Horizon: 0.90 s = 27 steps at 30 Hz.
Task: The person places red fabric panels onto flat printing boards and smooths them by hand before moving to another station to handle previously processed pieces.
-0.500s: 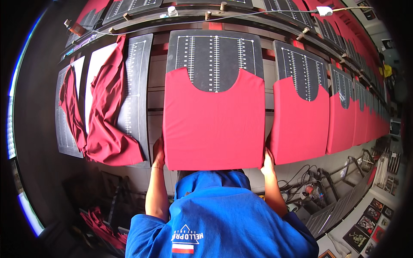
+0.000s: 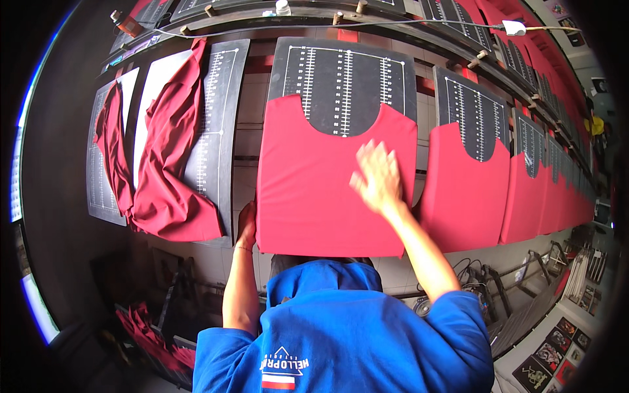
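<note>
A red fabric panel [image 2: 334, 196] with a scooped neckline lies over the board [image 2: 327, 85] in front of me, a dark one with white ruler marks. My right hand [image 2: 379, 175] rests flat on the fabric, right of the middle and just below the neckline, fingers spread. Down at the lower left edge of the same board is my left hand [image 2: 246, 226], against the side of the panel. Its fingers are partly hidden by the board's edge, so their grip does not show. Light wrinkles cross the panel's left part.
Crumpled red fabric [image 2: 164, 157] lies on the board to the left. Rightward runs a row of boards with similar red panels [image 2: 465, 203]. A cable [image 2: 406, 24] crosses above, near a small white bottle [image 2: 283, 8] and an orange-brown bottle [image 2: 128, 24].
My right hand has left the panel's lower right edge and now lies on its upper right surface. My left hand stays at the left edge. The view has shifted slightly.
</note>
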Tool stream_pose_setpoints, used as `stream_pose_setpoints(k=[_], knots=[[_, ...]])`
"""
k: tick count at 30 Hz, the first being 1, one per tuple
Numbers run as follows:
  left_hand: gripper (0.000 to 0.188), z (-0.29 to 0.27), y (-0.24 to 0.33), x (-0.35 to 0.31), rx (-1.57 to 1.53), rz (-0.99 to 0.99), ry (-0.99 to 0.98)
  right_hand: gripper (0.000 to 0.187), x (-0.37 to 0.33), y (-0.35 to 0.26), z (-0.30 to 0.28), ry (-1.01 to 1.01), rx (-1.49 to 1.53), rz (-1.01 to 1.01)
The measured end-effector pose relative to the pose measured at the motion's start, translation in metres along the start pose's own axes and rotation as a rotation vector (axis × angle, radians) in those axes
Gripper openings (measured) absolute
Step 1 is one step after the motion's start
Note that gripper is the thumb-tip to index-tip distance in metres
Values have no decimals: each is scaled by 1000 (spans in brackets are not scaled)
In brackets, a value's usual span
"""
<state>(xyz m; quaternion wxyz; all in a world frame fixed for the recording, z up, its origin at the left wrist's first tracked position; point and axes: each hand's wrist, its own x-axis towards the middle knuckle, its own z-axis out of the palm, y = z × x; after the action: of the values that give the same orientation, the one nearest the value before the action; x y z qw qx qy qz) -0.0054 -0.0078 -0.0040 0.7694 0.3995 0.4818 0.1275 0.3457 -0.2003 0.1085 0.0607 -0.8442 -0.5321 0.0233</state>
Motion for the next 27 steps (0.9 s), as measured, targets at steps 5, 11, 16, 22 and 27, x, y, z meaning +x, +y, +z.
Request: stream_pose_setpoints(k=[5, 11, 16, 22, 27], knots=[[44, 8, -2, -3, -40, 21, 14, 73, 0, -119, -13, -185, 48, -224], [41, 19, -8, -6, -42, 30, -2, 84, 5, -105, 27, -254, 310, -873], [39, 20, -3, 5, -26, 18, -12, 87, 222, -72, 36, 122, 116, -372], [39, -15, -40, -12, -309, -159, 111, 86, 24, -207, 22, -267, 373, -762], [43, -37, -48, -83, 423, 93, 354, 80, -50, -52, -2, -466, 319, -743]])
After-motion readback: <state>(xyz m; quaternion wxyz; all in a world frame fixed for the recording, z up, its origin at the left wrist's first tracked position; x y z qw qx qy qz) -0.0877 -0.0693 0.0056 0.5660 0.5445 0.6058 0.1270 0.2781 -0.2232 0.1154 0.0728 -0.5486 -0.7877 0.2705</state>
